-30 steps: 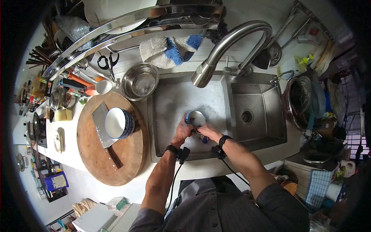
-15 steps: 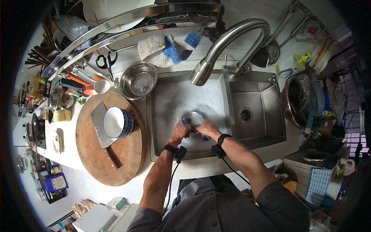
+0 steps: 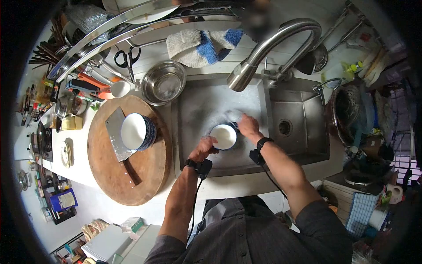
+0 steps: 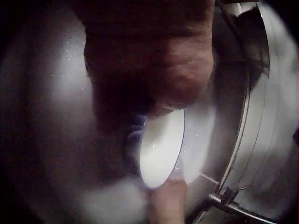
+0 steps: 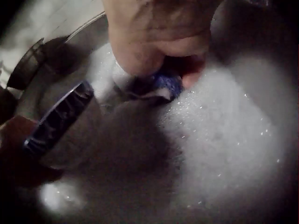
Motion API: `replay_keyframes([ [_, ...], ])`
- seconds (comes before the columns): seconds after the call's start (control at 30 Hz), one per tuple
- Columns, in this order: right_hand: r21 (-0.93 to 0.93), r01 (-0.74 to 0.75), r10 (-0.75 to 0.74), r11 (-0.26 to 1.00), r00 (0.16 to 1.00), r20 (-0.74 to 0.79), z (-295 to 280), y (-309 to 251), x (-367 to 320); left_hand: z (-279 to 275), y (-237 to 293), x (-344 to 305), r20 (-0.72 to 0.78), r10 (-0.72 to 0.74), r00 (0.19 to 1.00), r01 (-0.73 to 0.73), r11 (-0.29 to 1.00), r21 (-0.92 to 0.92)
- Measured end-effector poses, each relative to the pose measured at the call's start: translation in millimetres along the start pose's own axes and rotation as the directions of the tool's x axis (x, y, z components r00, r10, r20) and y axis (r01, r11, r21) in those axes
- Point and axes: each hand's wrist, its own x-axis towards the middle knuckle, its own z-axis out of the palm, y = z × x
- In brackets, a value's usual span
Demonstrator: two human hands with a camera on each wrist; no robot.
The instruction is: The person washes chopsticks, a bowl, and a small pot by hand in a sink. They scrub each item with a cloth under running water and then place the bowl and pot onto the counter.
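Grips one blue-rimmed rice bowl (image 3: 224, 137) by the left side of its rim with the left hand (image 3: 203, 148), in a close hold of thumb and fingers, probably to steady it, mouth upward. Holds it low within the large sink basin (image 3: 184, 132), likely to catch drips. Curls the right hand (image 3: 249, 126) round one blue-and-white scrubber (seen best from the right wrist; exact kind uncertain) (image 5: 174, 86), just beyond the bowl and seemingly apart from it. Count as follows: hands, two; sink basins, two, with suds in the larger and a drain in the smaller (image 3: 303, 103); steel bowl (image 3: 150, 83), one, beside the sink, perhaps for easy reach; faucet (image 3: 241, 75), one; chopping board (image 3: 105, 176), one; cleaver (image 3: 115, 132), one, flat on the board, presumably for safety; blue-patterned bowl (image 3: 133, 132), at least one, overlapping the blade in view (possibly nested; cannot tell).
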Motion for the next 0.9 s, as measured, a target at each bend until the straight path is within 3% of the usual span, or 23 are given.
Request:
replay_keyframes([
  [0.07,-0.142,-0.054,0.067,0.988,0.994,0.086,4.5,18.3,8.3,-6.7,-4.5,1.0,0.019,0.119,0.993,-0.119,0.993,-0.003],
  [0.13,-0.228,0.043,0.016,0.973,0.968,0.251,-13.1,21.1,4.1,1.1,5.8,9.0,-0.241,-0.278,0.93,0.225,0.948,-0.225],
  [0.17,-0.227,0.049,0.011,0.973,0.967,0.253,-7.0,25.6,5.2,5.5,12.5,9.6,-0.247,-0.276,0.929,0.221,0.949,-0.226],
  [0.23,-0.014,0.035,-0.037,0.999,0.986,-0.162,30.3,42.5,5.7,12.5,21.1,6.0,-0.336,-0.345,0.876,0.275,0.931,-0.239],
  [0.27,-0.015,0.038,-0.04,0.999,0.987,-0.157,54.1,49.2,7.1,-7.2,-6.7,10.0,-0.339,-0.346,0.875,0.275,0.93,-0.242],
  [0.3,-0.048,-0.036,0.029,0.998,0.989,-0.146,78.9,56.4,8.9,-41.6,-57.4,19.4,-0.257,-0.035,0.966,0.054,0.996,0.068],
  [0.33,-0.082,-0.11,0.098,0.991,0.985,-0.141,89.0,57.6,10.5,-59.7,-83.1,26.8,-0.076,0.252,0.965,-0.212,0.916,0.341],
  [0.37,-0.084,-0.114,0.101,0.99,0.984,-0.145,82.8,51.2,6.8,-44.5,-65.4,21.0,-0.071,0.253,0.965,-0.215,0.916,0.339],
  [0.4,0.101,-0.196,0.197,0.975,0.98,0.001,66.5,37.8,2.2,-15.0,-28.3,10.4,-0.208,0.044,0.977,-0.038,0.999,0.03],
  [0.43,0.268,-0.293,0.257,0.918,0.953,0.159,50.2,24.6,-0.8,3.9,-2.3,7.4,-0.268,-0.196,0.943,0.112,0.948,-0.299],
  [0.47,0.266,-0.294,0.26,0.918,0.953,0.155,37.8,13.4,-7.2,5.3,2.7,10.0,-0.263,-0.195,0.945,0.112,0.947,-0.3],
  [0.5,0.377,-0.198,0.15,0.905,0.977,0.152,26.0,2.9,-13.2,4.7,8.1,13.1,-0.169,-0.062,0.984,0.123,0.917,0.38],
  [0.53,0.482,-0.098,0.037,0.87,0.99,0.135,16.5,-7.3,-18.1,5.3,12.4,16.9,-0.008,-0.015,1.0,0.014,0.468,0.884],
  [0.57,0.577,0.046,-0.085,0.815,0.996,0.041,12.6,-16.2,-26.5,6.8,7.5,24.4,-0.005,-0.012,1.0,0.01,0.467,0.884],
  [0.6,0.651,0.193,-0.198,0.734,0.978,-0.067,9.0,-25.8,-37.6,5.5,-7.0,38.0,-0.281,-0.15,0.948,0.225,0.94,0.258],
  [0.63,0.517,0.281,-0.23,0.808,0.96,-0.162,-12.2,-46.7,-58.2,0.0,-23.2,51.6,-0.35,-0.432,0.831,0.195,0.816,-0.545],
  [0.67,0.549,0.34,-0.304,0.764,0.939,-0.159,-5.1,-49.7,-58.8,-14.5,-44.1,60.9,-0.348,-0.428,0.834,0.195,0.818,-0.541],
  [0.7,0.498,0.413,-0.385,0.762,0.908,-0.163,-7.4,-57.0,-62.9,-34.4,-71.9,67.5,-0.388,-0.188,0.902,0.2,0.98,-0.01],
  [0.73,0.448,0.482,-0.463,0.753,0.872,-0.16,-11.3,-62.2,-68.0,-49.1,-96.2,74.4,-0.289,0.037,0.957,0.125,0.844,0.522],
  [0.77,0.449,0.482,-0.46,0.753,0.872,-0.164,-12.8,-62.7,-72.5,-58.1,-115.7,83.2,-0.286,0.037,0.957,0.125,0.842,0.525],
  [0.83,0.168,0.679,-0.632,0.715,0.73,-0.26,-15.2,-61.9,-77.7,-71.7,-147.0,100.6,-0.22,0.081,0.972,-0.011,0.953,0.302],
  [0.87,0.169,0.678,-0.631,0.715,0.73,-0.261,-18.9,-62.3,-76.5,-72.7,-153.6,104.3,-0.194,0.108,0.975,-0.074,0.982,0.176],
  [0.9,0.163,0.675,-0.628,0.719,0.733,-0.262,-23.0,-62.7,-73.5,11.3,-34.1,55.9,-0.197,-0.405,0.893,0.208,0.758,-0.618],
])
